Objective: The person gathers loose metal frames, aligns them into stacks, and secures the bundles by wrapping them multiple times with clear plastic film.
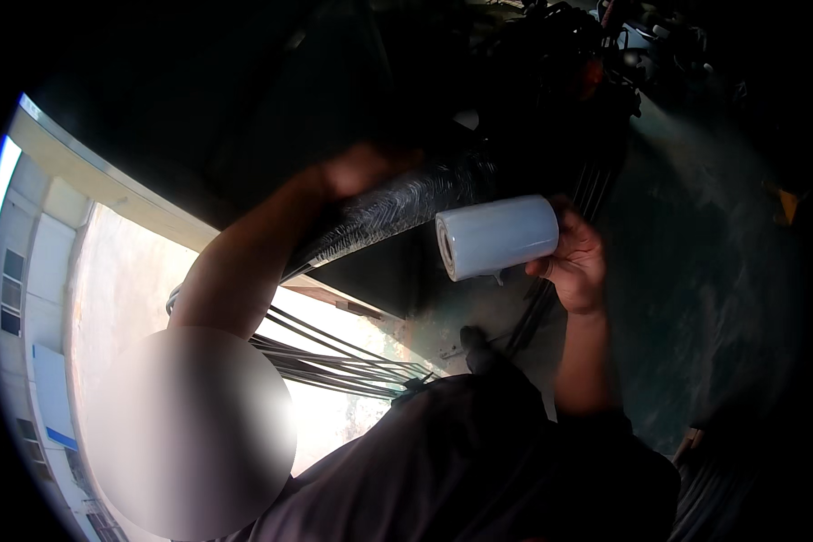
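My right hand (576,260) grips a white roll of clear plastic film (497,237) by its far end and holds it level at chest height. A crinkled sheet of film (397,206) stretches from the roll leftward across a tall dark object (271,117). My left hand (361,167) is raised at the sheet's upper edge. It is blurred, so its fingers cannot be made out. My left forearm (239,262) rises from the lower left.
A bundle of black cables (334,357) runs across below the film, over a sunlit floor (126,280). A dark shoe (477,348) stands on the greenish floor (696,271). Dark machinery (605,54) sits at the top right, and a pale building (27,271) at the far left.
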{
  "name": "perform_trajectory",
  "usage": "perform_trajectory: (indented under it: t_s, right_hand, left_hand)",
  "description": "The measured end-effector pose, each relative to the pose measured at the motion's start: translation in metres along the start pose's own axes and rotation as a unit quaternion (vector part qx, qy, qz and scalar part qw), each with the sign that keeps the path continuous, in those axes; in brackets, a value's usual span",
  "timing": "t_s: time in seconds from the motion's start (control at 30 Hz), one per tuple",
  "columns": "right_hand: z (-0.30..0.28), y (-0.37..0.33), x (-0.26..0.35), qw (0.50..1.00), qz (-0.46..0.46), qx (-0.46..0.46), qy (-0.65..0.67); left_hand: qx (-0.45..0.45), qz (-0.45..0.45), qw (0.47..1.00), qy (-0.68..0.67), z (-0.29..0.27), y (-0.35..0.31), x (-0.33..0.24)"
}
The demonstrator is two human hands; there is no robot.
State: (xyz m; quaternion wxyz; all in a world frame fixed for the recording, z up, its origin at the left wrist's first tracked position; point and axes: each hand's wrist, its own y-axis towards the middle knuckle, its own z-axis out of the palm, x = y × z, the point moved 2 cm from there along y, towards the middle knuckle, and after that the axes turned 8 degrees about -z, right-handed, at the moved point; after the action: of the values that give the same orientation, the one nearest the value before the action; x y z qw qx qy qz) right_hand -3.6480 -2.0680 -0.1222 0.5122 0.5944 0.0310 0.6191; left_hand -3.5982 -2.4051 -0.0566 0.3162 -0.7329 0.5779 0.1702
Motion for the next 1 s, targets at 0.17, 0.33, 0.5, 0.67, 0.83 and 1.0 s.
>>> perform_trajectory:
  t_s: [0.17, 0.33, 0.5, 0.67, 0.83, 1.0]
  right_hand:
    - [0.028, 0.155, -0.008, 0.966, -0.147, 0.114, -0.18]
    - [0.024, 0.186, -0.038, 0.986, 0.007, 0.096, -0.139]
    - [0.029, 0.184, -0.057, 0.968, 0.035, 0.104, -0.227]
    - [0.056, 0.18, -0.047, 0.877, 0.072, 0.117, -0.461]
    - [0.037, 0.079, -0.037, 0.88, -0.224, -0.175, -0.381]
    - [0.047, 0.01, -0.154, 0.985, 0.11, -0.131, -0.022]
  left_hand:
    - [0.056, 0.038, 0.939, -0.337, -0.007, -0.005, 0.005]
    - [0.117, 0.081, 0.788, -0.599, -0.018, -0.008, -0.002]
    - [0.099, 0.094, 0.766, -0.628, -0.021, -0.017, -0.004]
    - [-0.117, 0.046, 0.864, -0.487, -0.014, -0.014, -0.008]
    - [-0.124, -0.078, 0.961, -0.234, -0.016, -0.001, -0.001]
    - [-0.063, -0.138, 0.984, -0.095, -0.007, 0.011, 0.017]
